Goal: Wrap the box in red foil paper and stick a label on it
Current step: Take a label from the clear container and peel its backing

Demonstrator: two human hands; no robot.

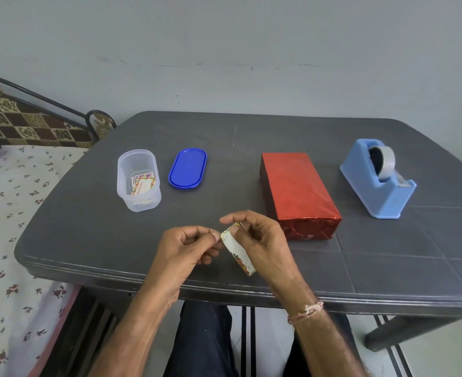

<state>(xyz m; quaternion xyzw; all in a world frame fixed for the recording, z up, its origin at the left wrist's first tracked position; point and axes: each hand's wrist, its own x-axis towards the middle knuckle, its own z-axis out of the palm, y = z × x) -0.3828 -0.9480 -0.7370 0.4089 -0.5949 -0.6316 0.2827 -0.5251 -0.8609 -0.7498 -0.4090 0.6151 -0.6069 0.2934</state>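
Observation:
A box wrapped in red foil paper lies on the dark grey table, right of centre. Just in front of it, above the table's near edge, both hands hold a small flowery label. My right hand grips the label along its right side, thumb on its top end. My left hand pinches the label's upper corner with thumb and forefinger. The label is bent and tilted, its white back toward me.
A clear plastic tub with more labels inside stands at the left, its blue lid beside it. A light blue tape dispenser sits at the right. A bed with a flowered sheet borders the table's left side.

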